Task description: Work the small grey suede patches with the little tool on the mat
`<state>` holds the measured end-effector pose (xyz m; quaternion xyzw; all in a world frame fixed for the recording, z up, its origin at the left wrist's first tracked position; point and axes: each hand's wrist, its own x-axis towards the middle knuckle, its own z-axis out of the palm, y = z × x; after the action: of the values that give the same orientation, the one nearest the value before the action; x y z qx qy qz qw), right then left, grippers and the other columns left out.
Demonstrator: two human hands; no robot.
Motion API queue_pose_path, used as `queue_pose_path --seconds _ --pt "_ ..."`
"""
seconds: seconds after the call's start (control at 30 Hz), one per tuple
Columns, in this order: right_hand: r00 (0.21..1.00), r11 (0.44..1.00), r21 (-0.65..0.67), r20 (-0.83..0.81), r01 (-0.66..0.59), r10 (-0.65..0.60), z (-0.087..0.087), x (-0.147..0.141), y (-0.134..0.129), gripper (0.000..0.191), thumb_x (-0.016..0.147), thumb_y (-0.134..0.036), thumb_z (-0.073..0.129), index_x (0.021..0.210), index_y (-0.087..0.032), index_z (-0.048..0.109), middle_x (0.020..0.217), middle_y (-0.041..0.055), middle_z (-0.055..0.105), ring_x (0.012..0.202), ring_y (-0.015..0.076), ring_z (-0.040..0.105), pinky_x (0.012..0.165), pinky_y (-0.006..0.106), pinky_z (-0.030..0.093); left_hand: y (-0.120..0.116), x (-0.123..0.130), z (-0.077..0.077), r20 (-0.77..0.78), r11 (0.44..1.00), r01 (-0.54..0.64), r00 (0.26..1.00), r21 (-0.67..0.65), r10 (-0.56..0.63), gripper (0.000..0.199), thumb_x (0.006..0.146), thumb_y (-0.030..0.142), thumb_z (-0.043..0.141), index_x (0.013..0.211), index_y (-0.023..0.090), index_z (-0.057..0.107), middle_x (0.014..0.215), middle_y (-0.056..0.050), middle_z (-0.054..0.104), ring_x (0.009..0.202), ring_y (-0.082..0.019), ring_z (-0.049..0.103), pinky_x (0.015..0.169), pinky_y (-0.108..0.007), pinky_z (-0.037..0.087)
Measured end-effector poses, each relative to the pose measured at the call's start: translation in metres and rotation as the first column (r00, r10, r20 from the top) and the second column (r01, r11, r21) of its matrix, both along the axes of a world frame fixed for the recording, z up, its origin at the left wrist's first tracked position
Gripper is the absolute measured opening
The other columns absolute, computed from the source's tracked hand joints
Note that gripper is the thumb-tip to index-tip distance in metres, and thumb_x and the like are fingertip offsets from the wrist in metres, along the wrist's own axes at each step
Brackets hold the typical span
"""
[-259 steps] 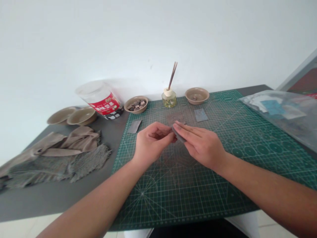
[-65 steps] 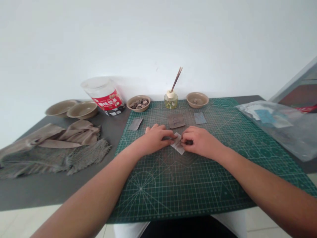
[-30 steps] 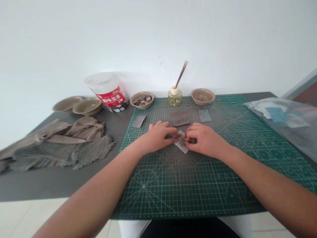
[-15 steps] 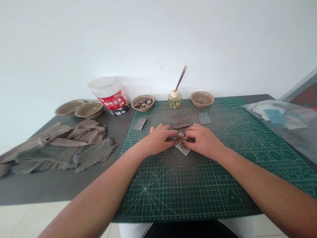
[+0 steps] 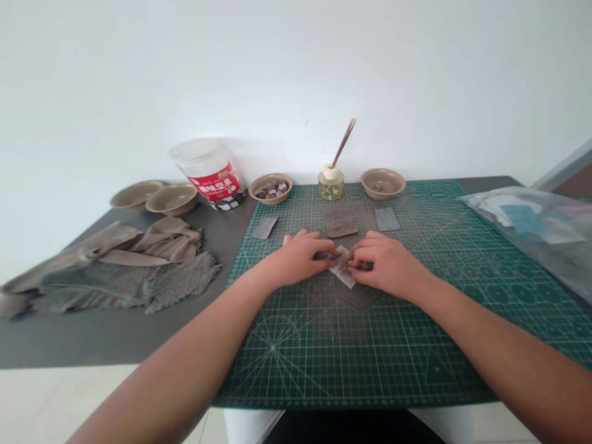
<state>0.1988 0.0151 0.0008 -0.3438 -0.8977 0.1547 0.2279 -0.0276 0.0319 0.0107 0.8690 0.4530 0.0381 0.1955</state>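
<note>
A small pale paper piece (image 5: 343, 271) lies on the green cutting mat (image 5: 370, 345), between my two hands. My left hand (image 5: 303, 256) pinches its left edge between thumb and forefinger. On the other side, my right hand (image 5: 382, 262) has curled fingers closed at the paper's right edge. Any small item under the fingertips is too hidden to make out. Just beyond the hands lies a brown square (image 5: 341, 223) with dark marks on it.
Behind stand a bowl of small pieces (image 5: 271, 190), a reed diffuser (image 5: 332, 183) and another bowl (image 5: 383, 185). Grey sheets (image 5: 265, 227) (image 5: 386, 219) flank the brown square. Left are a plastic tub (image 5: 213, 179), two bowls and crumpled cloth (image 5: 139, 265); right, a plastic bag (image 5: 531, 222).
The view has shifted slightly. My right fingers have moved a little right across the paper, and more of its surface shows between my hands.
</note>
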Motion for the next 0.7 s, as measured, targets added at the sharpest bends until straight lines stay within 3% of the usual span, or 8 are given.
queue_pose_path --seconds 0.47,0.63,0.7 --pt "0.985 0.985 0.01 0.003 -0.17 0.17 0.0008 0.0021 -0.0035 0.02 0.083 -0.013 0.07 0.067 -0.021 0.061 0.084 0.0007 0.073 0.081 0.0183 0.058 0.083 0.036 0.044 -0.0003 -0.0001 -0.0002 -0.003 1.0 -0.006 1.0 0.001 0.006 0.028 0.098 0.047 0.05 0.115 0.035 0.068 0.099 -0.005 0.061 0.106 -0.029 0.05 0.091 -0.045 0.033" --pt "0.995 0.993 0.063 0.044 -0.095 0.093 -0.0008 -0.0014 -0.0041 0.019 0.087 -0.014 0.066 0.069 -0.021 0.062 0.082 0.0027 0.071 0.08 0.0193 0.055 0.082 0.037 0.044 -0.0005 0.0004 0.0003 -0.005 1.0 -0.004 1.0 0.005 0.004 0.029 0.098 0.047 0.049 0.114 0.033 0.069 0.099 -0.005 0.06 0.106 -0.029 0.048 0.091 -0.045 0.034" --pt "0.991 0.991 0.049 0.05 -0.123 0.121 -0.0002 -0.0008 -0.0051 0.02 0.086 -0.014 0.067 0.068 -0.021 0.061 0.083 0.0023 0.071 0.08 0.019 0.055 0.083 0.037 0.043 -0.0006 0.0003 0.0007 -0.005 1.0 -0.009 1.0 -0.001 0.009 0.029 0.097 0.046 0.05 0.116 0.035 0.068 0.098 -0.005 0.059 0.106 -0.029 0.048 0.092 -0.046 0.033"
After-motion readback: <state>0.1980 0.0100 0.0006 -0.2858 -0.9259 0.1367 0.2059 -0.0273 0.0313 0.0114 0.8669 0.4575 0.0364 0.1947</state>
